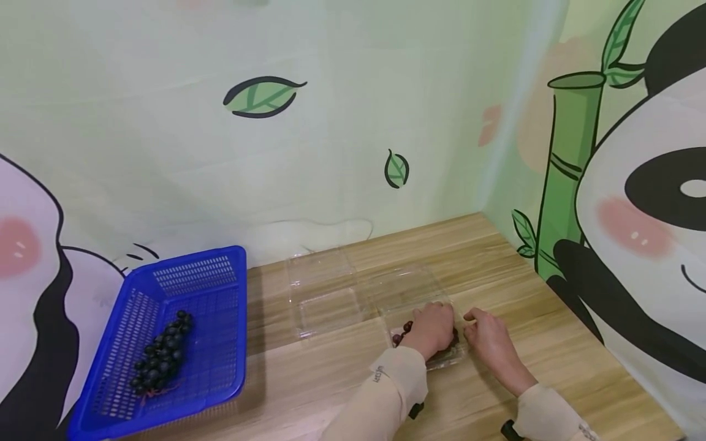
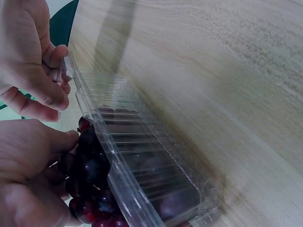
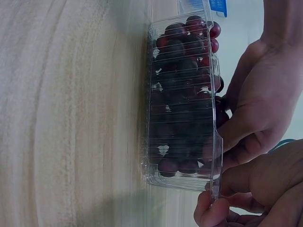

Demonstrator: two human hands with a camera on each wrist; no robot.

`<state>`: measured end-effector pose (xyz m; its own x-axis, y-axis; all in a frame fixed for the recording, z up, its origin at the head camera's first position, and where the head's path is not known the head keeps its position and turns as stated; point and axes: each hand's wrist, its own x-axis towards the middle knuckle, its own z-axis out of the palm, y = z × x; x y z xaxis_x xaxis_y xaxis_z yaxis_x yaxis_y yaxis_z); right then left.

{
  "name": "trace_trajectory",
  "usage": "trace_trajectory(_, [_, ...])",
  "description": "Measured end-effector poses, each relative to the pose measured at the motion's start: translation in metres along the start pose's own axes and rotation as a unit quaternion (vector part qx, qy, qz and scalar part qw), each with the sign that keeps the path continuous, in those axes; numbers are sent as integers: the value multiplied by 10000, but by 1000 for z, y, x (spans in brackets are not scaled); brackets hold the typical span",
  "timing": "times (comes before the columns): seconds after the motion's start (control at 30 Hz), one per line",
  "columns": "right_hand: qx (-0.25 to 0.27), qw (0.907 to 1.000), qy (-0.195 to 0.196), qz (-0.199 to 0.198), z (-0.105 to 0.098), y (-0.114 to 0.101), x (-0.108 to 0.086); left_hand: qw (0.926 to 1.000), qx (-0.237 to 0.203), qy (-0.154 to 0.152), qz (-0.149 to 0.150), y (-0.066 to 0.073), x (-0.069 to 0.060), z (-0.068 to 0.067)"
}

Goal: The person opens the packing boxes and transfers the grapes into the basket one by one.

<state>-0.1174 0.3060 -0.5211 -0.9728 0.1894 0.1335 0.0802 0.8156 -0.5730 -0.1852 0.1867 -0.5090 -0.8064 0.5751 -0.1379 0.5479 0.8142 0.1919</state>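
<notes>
A hinged clear plastic clamshell box (image 1: 460, 361) stands with its lid (image 1: 410, 282) folded back. Dark red grapes (image 3: 182, 94) fill its tray, seen through the ribbed wall (image 3: 189, 182). My left hand (image 1: 436, 327) reaches into the tray from above and holds the bunch of grapes (image 2: 92, 165), thumb and fingers around it; some fingertips are hidden among the fruit. At the tray's right end my right hand (image 1: 491, 340) pinches the plastic rim between thumb and fingers, clearest in the right wrist view (image 3: 265, 189).
A blue plastic basket (image 1: 239, 318) at the left holds a bunch of dark grapes (image 1: 162, 355). Between basket and filled box lies another clear clamshell (image 1: 328, 312), spread open. The wooden table (image 1: 309, 380) meets printed panda walls (image 1: 331, 153) behind and at the right.
</notes>
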Motion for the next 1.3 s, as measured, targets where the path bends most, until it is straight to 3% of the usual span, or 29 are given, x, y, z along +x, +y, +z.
trace_trajectory(0.27, [-36,9999,93,-55,1,-1,-1,10000,-11,16,-39,-2,3,5])
trace_trajectory(0.77, [-86,9999,138,-44,2,-2,-1,9947,-1019,91,-138,-12,5,3])
trace_trajectory(1.03, [-94,9998,168,-81,2,-1,-1,9895,-1283,572,338,-18,3,-1])
trace_trajectory(1.3, [6,9999,-73,76,-1,-3,0,9863,-1213,981,531,-21,3,-10])
